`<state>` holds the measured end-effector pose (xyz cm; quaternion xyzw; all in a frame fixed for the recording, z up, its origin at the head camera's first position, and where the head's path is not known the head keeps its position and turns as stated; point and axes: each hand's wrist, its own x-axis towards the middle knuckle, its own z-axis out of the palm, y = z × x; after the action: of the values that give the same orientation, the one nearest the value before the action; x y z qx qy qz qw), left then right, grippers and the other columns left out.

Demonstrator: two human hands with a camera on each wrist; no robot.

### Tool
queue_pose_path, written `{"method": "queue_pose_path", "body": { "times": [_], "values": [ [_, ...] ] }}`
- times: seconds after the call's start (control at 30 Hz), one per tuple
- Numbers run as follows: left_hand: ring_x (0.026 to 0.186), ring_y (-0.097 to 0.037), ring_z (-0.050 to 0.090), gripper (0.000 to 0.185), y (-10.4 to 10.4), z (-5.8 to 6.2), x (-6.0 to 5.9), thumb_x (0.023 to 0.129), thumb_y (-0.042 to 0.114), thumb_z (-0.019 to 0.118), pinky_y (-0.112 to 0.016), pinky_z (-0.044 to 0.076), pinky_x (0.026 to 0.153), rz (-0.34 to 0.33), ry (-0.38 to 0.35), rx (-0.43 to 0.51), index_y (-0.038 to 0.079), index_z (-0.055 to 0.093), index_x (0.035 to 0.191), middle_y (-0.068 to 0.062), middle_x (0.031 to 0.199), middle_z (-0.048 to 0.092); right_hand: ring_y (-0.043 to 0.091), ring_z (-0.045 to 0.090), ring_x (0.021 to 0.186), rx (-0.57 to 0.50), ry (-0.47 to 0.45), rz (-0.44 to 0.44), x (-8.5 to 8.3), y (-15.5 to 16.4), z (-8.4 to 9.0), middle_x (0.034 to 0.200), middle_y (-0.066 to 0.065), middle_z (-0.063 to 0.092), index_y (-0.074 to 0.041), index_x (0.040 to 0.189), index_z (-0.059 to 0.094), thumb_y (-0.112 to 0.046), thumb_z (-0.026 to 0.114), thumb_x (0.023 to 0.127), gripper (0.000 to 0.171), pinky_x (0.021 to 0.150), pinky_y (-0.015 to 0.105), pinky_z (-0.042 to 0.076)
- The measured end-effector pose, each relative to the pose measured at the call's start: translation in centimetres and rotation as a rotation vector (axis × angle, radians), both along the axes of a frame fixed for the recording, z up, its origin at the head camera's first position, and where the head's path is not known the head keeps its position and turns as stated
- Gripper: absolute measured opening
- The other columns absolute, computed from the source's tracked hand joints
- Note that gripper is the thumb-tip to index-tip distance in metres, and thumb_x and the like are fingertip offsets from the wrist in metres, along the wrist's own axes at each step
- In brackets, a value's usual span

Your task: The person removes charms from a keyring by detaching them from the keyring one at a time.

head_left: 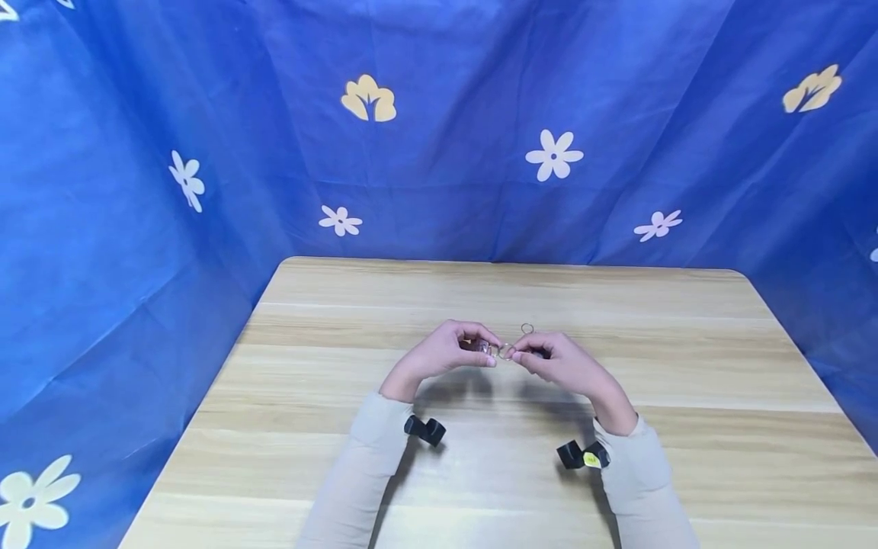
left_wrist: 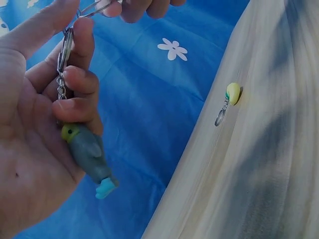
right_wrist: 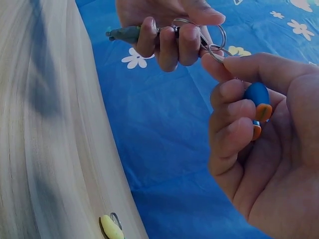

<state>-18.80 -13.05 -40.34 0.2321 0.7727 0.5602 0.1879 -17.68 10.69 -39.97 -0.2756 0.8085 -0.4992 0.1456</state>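
Observation:
My hands meet above the middle of the wooden table [head_left: 343, 366]. The left hand [head_left: 488, 352] curls its fingers round a grey charm [left_wrist: 88, 149] with a yellow-green head and a cyan tail. That charm hangs on a short chain from a metal ring [left_wrist: 66, 47] pinched under the thumb. The right hand [head_left: 519, 355] keeps a blue and orange charm [right_wrist: 259, 99] in its curled fingers and pinches that charm's ring [right_wrist: 218, 52] between thumb and forefinger. The two rings touch. A third charm, yellow [left_wrist: 233, 93], lies loose on the table just beyond the hands.
Blue cloth with white and yellow flowers [head_left: 552, 156] hangs behind the table and down both sides. Black wrist cameras [head_left: 425, 429] sit on both beige sleeves. Bare wood stretches left, right and in front of the hands.

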Motion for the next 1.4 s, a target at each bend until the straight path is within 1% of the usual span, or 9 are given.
{"method": "queue_pose_path", "body": {
  "times": [0.17, 0.37, 0.5, 0.6, 0.73, 0.97, 1.07, 1.23, 1.4],
  "values": [
    [0.078, -0.012, 0.06, 0.026, 0.1, 0.0, -0.1, 0.077, 0.009, 0.078, -0.025, 0.051, 0.072, 0.009, -0.008, 0.013, 0.002, 0.066, 0.099, 0.0, 0.088, 0.066, 0.003, 0.043, 0.052, 0.002, -0.003, 0.023, 0.0, -0.1, 0.1, 0.07, -0.001, 0.052, -0.005, 0.103, 0.07, -0.012, 0.058, 0.095, 0.017, 0.047, 0.02, 0.039],
    [0.07, -0.008, 0.055, 0.026, 0.3, -0.7, -0.3, 0.077, 0.006, 0.077, -0.02, 0.046, 0.066, -0.012, 0.003, 0.032, 0.002, 0.055, 0.09, 0.005, 0.079, 0.061, 0.003, 0.041, 0.052, 0.018, 0.024, 0.054, 0.1, -0.2, 0.1, 0.065, -0.003, 0.049, -0.002, 0.101, 0.07, -0.01, 0.058, 0.094, 0.015, 0.047, 0.02, 0.038],
    [0.066, -0.007, 0.054, 0.024, 0.2, -0.9, -0.2, 0.08, 0.003, 0.073, -0.019, 0.045, 0.063, -0.034, -0.007, 0.059, 0.002, 0.054, 0.094, 0.006, 0.077, 0.062, 0.003, 0.041, 0.052, 0.02, 0.017, 0.063, 0.2, -0.4, 0.0, 0.065, -0.004, 0.048, -0.004, 0.101, 0.07, -0.012, 0.058, 0.095, 0.015, 0.048, 0.02, 0.038],
    [0.058, -0.009, 0.051, 0.023, 0.3, -1.0, -0.2, 0.085, 0.001, 0.068, -0.023, 0.043, 0.055, -0.074, -0.047, 0.092, 0.001, 0.052, 0.101, 0.004, 0.076, 0.065, 0.003, 0.041, 0.051, 0.018, 0.004, 0.058, 0.2, -0.4, -0.1, 0.065, -0.004, 0.047, -0.007, 0.101, 0.07, -0.012, 0.057, 0.095, 0.015, 0.047, 0.02, 0.037],
    [0.049, -0.014, 0.045, 0.025, 0.4, -0.9, -0.1, 0.088, 0.003, 0.065, -0.027, 0.039, 0.047, -0.107, -0.105, 0.115, 0.002, 0.051, 0.109, -0.003, 0.079, 0.069, 0.004, 0.04, 0.051, 0.02, -0.007, 0.044, 0.2, -0.2, 0.0, 0.065, -0.002, 0.046, -0.005, 0.102, 0.069, -0.012, 0.056, 0.096, 0.016, 0.047, 0.02, 0.036],
    [0.06, -0.008, 0.048, 0.035, 0.1, -0.6, 0.1, 0.084, 0.005, 0.069, -0.024, 0.04, 0.053, -0.079, -0.08, 0.069, 0.003, 0.059, 0.118, -0.002, 0.086, 0.064, 0.004, 0.042, 0.053, 0.001, -0.012, 0.053, 0.1, -0.1, 0.1, 0.067, -0.002, 0.049, 0.002, 0.104, 0.067, -0.011, 0.055, 0.096, 0.02, 0.047, 0.02, 0.038],
    [0.063, -0.008, 0.05, 0.036, -0.1, -0.7, 0.1, 0.084, 0.005, 0.069, -0.024, 0.043, 0.056, -0.089, -0.079, 0.047, 0.003, 0.061, 0.119, 0.0, 0.087, 0.063, 0.004, 0.044, 0.053, -0.004, -0.01, 0.065, 0.1, 0.0, 0.0, 0.066, -0.002, 0.049, -0.001, 0.103, 0.068, -0.011, 0.055, 0.096, 0.018, 0.048, 0.02, 0.039],
    [0.061, -0.008, 0.051, 0.036, -0.3, -0.6, 0.0, 0.086, 0.007, 0.067, -0.022, 0.042, 0.054, -0.093, -0.059, 0.007, 0.006, 0.062, 0.122, 0.0, 0.088, 0.067, 0.007, 0.048, 0.056, -0.002, -0.038, 0.07, 0.0, 0.1, -0.2, 0.069, 0.001, 0.053, -0.004, 0.102, 0.068, -0.013, 0.053, 0.098, 0.017, 0.052, 0.026, 0.044],
    [0.059, -0.01, 0.049, 0.033, -0.3, -0.2, -0.2, 0.089, 0.014, 0.068, -0.022, 0.04, 0.053, -0.055, -0.02, -0.047, 0.01, 0.065, 0.121, -0.001, 0.085, 0.07, 0.007, 0.049, 0.057, -0.005, -0.052, 0.069, -0.1, 0.1, 0.0, 0.072, 0.002, 0.056, -0.003, 0.104, 0.067, -0.012, 0.051, 0.098, 0.019, 0.054, 0.03, 0.047]
  ]
}}
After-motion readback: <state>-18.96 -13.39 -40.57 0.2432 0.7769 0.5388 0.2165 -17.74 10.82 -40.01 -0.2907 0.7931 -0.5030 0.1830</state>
